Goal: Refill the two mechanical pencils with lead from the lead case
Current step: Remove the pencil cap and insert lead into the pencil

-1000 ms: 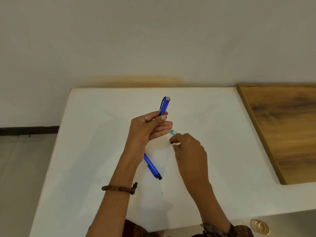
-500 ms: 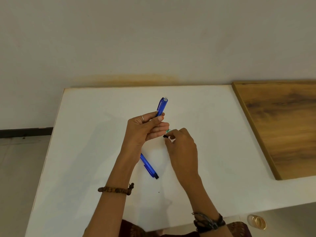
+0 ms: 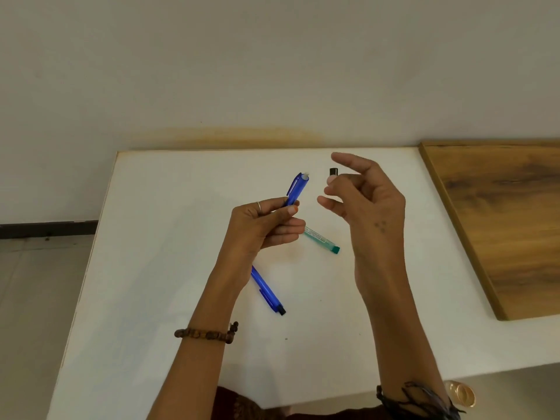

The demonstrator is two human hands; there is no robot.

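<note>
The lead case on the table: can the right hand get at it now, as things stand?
Probably yes. The lead case lies bare on the white table, just below the raised right hand. Nothing covers it, but that hand pinches a small black cap, which may hinder a grip.

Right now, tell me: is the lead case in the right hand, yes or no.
No: the lead case lies on the white table, while the right hand pinches only a small black cap.

White surface (image 3: 169,298) against a wall (image 3: 272,56), wood board (image 3: 509,225) on its right, gold ring (image 3: 462,394) below the near edge.
</note>
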